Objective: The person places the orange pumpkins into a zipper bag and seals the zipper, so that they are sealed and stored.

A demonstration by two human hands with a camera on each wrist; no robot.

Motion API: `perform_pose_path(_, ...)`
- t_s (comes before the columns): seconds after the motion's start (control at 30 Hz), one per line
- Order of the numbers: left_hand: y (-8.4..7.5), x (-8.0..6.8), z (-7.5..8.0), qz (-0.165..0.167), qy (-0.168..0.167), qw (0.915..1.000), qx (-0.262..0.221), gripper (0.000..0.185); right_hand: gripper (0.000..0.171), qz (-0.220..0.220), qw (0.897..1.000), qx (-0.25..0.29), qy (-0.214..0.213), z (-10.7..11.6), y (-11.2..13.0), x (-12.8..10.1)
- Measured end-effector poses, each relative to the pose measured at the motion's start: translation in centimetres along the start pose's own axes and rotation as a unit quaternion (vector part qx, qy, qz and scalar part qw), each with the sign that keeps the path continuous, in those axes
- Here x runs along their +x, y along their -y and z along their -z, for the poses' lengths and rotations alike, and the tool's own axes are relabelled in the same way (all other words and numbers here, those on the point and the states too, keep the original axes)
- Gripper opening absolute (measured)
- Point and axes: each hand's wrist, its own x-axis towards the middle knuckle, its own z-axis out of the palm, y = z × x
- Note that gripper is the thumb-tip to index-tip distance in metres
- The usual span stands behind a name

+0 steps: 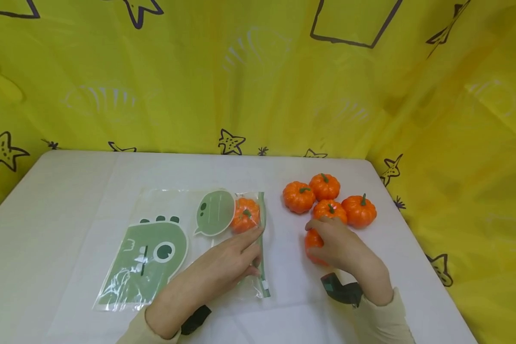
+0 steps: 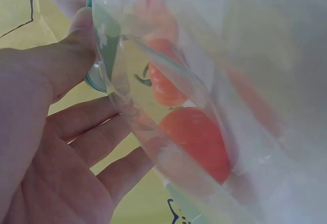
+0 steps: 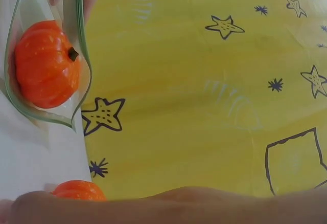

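A clear zip bag (image 1: 155, 258) with a green dinosaur print lies flat, its green-edged mouth facing right. One small orange pumpkin (image 1: 245, 215) sits inside near that mouth; the right wrist view shows this bagged pumpkin (image 3: 46, 65) in the gaping opening. My left hand (image 1: 223, 260) holds the bag's edge at the mouth, the thumb by the green strip in the left wrist view. To the right, my right hand (image 1: 341, 243) grips a pumpkin (image 1: 313, 243), partly hidden under the fingers. Only a strip of my right hand (image 3: 163, 208) shows in its wrist view.
Several more pumpkins stand in a cluster behind my right hand, among them a left one (image 1: 298, 197), a rear one (image 1: 325, 186) and a right one (image 1: 359, 211). The white table (image 1: 189, 172) meets a yellow patterned curtain (image 1: 176, 95) at the back and right.
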Motion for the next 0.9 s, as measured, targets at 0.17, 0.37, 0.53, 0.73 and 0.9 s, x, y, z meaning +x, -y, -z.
perform_pose_path(0.17, 0.0, 0.0, 0.0, 0.001, 0.004, 1.0000, -0.004, 0.023, 0.034, 0.033, 0.998, 0.005, -0.054, -0.5, -0.1, 0.4)
perform_pose_path(0.37, 0.1, -0.3, -0.2, -0.010, -0.012, 0.9999, 0.003, 0.024, 0.036, 0.062, 0.990, 0.027, -0.126, -2.0, 0.2, 1.9)
perform_pose_path(0.53, 0.1, -0.3, -0.2, -0.016, -0.025, 0.9995, 0.008, 0.025, 0.040, 0.073, 0.987, 0.042, -0.139, -2.6, 0.3, 2.7)
perform_pose_path(0.73, 0.1, -0.2, -0.2, -0.010, -0.015, 0.9998, 0.005, 0.024, 0.048, 0.058, 0.992, 0.066, -0.090, -2.4, -0.3, 2.3)
perform_pose_path(0.9, 0.1, -0.2, -0.2, 0.003, -0.002, 1.0000, -0.001, 0.023, 0.058, 0.058, 0.993, 0.064, -0.077, -2.7, -0.1, 2.5)
